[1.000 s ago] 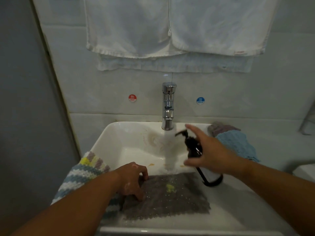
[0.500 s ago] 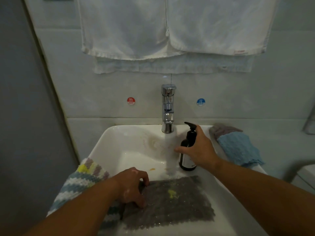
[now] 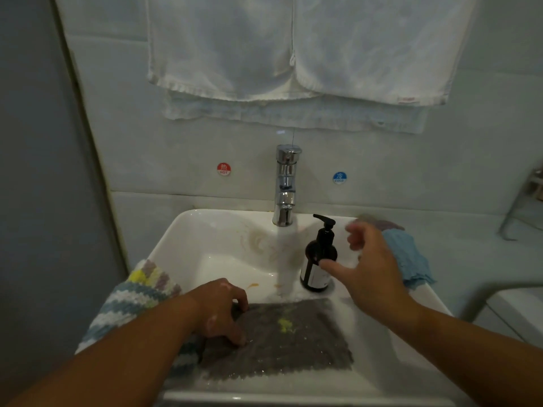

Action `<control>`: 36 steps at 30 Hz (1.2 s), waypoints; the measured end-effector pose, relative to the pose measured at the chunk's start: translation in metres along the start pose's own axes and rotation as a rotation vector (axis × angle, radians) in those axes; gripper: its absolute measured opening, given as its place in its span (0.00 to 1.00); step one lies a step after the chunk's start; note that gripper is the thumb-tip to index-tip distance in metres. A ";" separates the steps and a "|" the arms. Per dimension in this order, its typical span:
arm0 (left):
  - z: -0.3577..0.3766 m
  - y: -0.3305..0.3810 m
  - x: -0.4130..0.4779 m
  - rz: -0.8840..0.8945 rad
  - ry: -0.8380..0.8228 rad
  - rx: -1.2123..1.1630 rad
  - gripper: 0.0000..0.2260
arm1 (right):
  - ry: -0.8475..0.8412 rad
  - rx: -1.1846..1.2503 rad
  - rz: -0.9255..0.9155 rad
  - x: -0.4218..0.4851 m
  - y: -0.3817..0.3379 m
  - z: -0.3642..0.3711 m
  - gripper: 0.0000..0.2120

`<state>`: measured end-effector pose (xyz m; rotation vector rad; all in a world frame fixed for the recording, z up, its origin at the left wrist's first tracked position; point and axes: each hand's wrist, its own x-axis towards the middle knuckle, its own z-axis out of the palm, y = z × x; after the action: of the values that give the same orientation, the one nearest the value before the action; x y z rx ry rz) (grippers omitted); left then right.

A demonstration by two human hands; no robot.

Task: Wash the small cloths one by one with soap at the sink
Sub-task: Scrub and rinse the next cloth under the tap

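- Once the soap bottle [image 3: 318,259] had been stood upright inside the sink [image 3: 188,227] near its right edge, it was let go by the right hand [image 3: 373,274], fingers spread; thumb contact possibly remained, being blurred.
- At the sink's front edge the grey cloth [image 3: 282,345], dotted with yellow soap [image 3: 285,325], was gripped by the left hand [image 3: 220,309]; scrubbing was judged due.

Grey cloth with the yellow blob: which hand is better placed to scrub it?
Probably the right hand: open and free beside the soap bottle, while the left hand holds the grey cloth.
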<state>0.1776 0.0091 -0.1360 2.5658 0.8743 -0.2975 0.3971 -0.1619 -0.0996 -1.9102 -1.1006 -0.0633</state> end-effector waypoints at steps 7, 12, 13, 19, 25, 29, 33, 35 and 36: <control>0.003 0.008 -0.007 -0.024 0.008 0.009 0.29 | -0.920 -0.545 -0.154 -0.020 0.003 0.009 0.25; 0.005 0.012 -0.009 -0.026 0.021 0.018 0.26 | -0.862 -0.571 -0.119 -0.020 0.011 0.027 0.24; 0.004 0.013 -0.008 -0.028 0.015 0.017 0.25 | -0.848 -0.565 -0.100 -0.021 0.013 0.028 0.24; 0.008 0.021 -0.005 0.010 -0.007 0.050 0.13 | -0.822 -0.507 -0.068 -0.027 0.017 0.030 0.12; -0.002 0.022 -0.010 0.019 0.121 -0.175 0.08 | -0.717 -0.160 0.097 -0.018 0.014 0.024 0.01; -0.018 0.030 -0.017 0.016 0.174 -0.494 0.06 | -0.666 0.160 0.222 -0.009 -0.001 0.020 0.01; -0.028 0.044 -0.022 0.030 0.287 -0.790 0.07 | -0.526 0.349 0.213 -0.001 -0.024 0.026 0.02; -0.030 0.055 -0.024 0.043 0.420 -0.850 0.08 | -0.429 0.439 0.180 -0.002 -0.037 0.032 0.01; -0.029 0.061 -0.024 0.053 0.490 -0.887 0.08 | -0.376 0.473 0.167 -0.003 -0.042 0.035 0.01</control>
<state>0.1991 -0.0349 -0.0829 1.8145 0.8336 0.6320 0.3525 -0.1297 -0.0931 -1.6044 -1.0744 0.6189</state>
